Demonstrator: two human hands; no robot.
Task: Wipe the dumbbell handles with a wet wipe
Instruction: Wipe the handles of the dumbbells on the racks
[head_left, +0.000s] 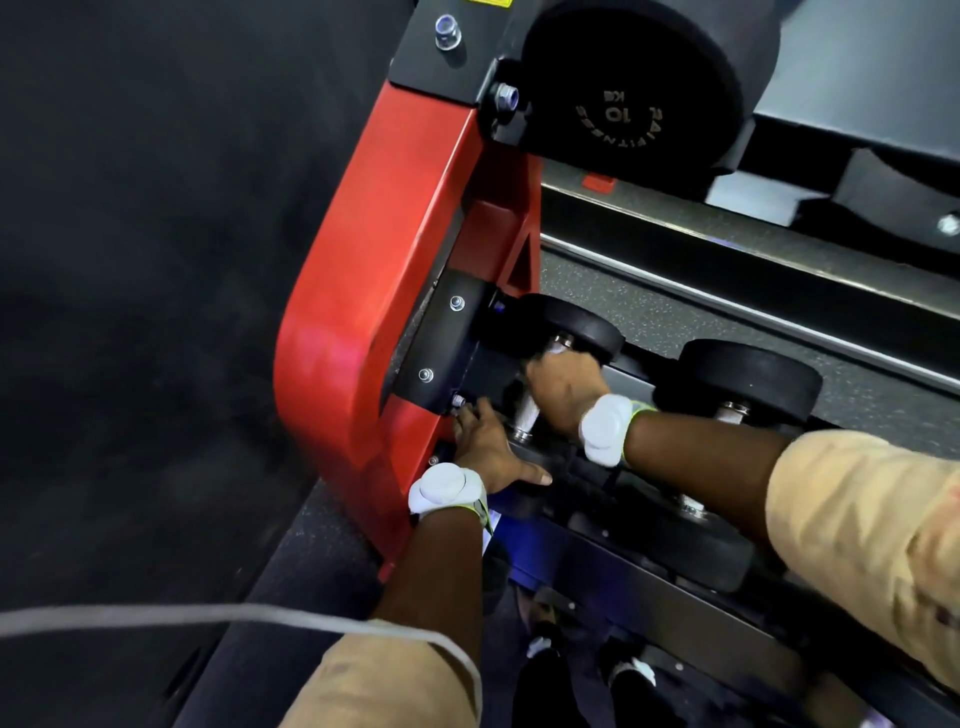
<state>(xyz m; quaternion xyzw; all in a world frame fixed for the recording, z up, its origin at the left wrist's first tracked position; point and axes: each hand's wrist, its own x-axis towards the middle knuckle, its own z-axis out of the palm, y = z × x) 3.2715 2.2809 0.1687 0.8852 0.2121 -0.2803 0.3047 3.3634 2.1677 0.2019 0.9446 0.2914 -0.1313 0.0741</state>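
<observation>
Dumbbell handle (523, 415), knurled silver steel, gripped in our right hand (566, 382) for scrubbing; left hand (485, 449) lies flat, fingers spread, steadying its black rubber head (550, 499).

"10 KG" on upper dumbbell (631, 88)

Sleeves were tan cloth, ending partway along the forearms: left sleeve (384, 680), right sleeve (872, 530), the right one with faint reddish marks near the frame edge. Each wrist carried a white rounded pod on a white band edged with yellow-green strap: left wristband (447, 488), right wristband (605, 428). Left hand (485, 447) and right hand (563, 384) were bare. A pale grey cord (208, 618) crossed the left sleeve. Shoes (540, 660) were black with white patches
</observation>
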